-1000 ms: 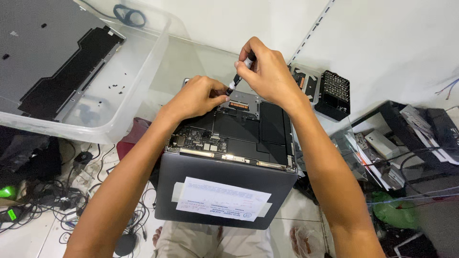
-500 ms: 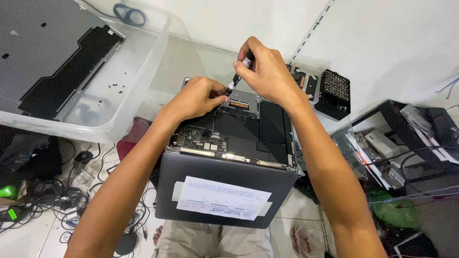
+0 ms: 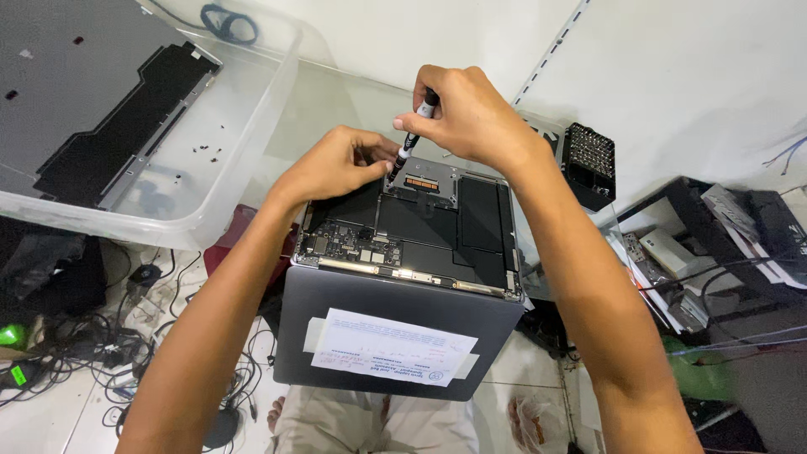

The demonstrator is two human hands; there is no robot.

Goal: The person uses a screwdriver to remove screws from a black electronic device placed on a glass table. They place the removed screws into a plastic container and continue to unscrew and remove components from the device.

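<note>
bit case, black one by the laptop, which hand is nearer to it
Right. The right hand holds the screwdriver just left of the bit case; the left hand is farther left.

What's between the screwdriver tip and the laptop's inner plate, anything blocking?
Nothing visible. The right hand holds the screwdriver with its tip down on the far edge of the opened laptop. The left hand sits beside the tip, fingers close to the shaft, not under it.
</note>
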